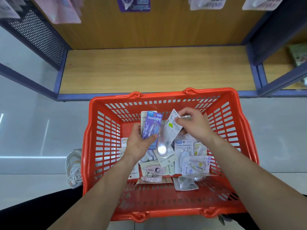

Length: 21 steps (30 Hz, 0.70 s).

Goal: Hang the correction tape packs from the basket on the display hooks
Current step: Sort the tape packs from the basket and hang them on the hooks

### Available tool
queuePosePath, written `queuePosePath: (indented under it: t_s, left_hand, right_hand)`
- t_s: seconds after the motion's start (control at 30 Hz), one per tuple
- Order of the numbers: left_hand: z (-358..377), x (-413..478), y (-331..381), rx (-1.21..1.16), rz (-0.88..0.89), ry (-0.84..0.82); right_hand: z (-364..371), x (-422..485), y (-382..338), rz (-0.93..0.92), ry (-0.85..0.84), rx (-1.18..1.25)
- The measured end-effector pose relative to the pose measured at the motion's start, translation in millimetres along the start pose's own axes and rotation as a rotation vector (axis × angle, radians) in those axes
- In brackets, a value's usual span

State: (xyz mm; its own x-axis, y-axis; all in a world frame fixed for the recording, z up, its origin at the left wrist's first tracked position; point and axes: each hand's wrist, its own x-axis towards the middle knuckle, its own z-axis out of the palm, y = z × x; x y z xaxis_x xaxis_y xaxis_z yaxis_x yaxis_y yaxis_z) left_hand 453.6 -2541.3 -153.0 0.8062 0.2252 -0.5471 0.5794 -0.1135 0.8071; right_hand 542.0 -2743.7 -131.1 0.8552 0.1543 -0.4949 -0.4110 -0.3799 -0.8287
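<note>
Holds purple pack (152, 128) in left hand (137, 143), thumb curled over its front, above basket (166, 94), long axis running away toward far wall | pinches white pack (171, 130) by top edge with right hand (194, 125), long axis slanting down-left | leaves other packs (194, 165) loose on basket floor
</note>
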Motion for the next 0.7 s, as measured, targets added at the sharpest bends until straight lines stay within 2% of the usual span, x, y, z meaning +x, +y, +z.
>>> queuePosePath:
  t_s: [0.13,0.33,0.5,0.7]
  left_hand:
    - [6.6,-9.5,-4.8,0.038,0.005,-0.145]
    - [5.9,-9.9,-18.1,0.022,-0.020,-0.140]
    - [8.3,-2.5,-18.5,-0.026,-0.054,-0.139]
    - [1.6,9.5,-15.5,-0.043,-0.123,-0.159]
  right_hand:
    - [20.4,-10.6,-5.8,0.105,-0.065,0.145]
    - [28.5,-12.9,8.7,0.181,-0.139,0.371]
    - [28.2,0.4,15.8,0.085,-0.098,-0.006]
    - [34.5,11.0,26.2,0.119,-0.004,0.036]
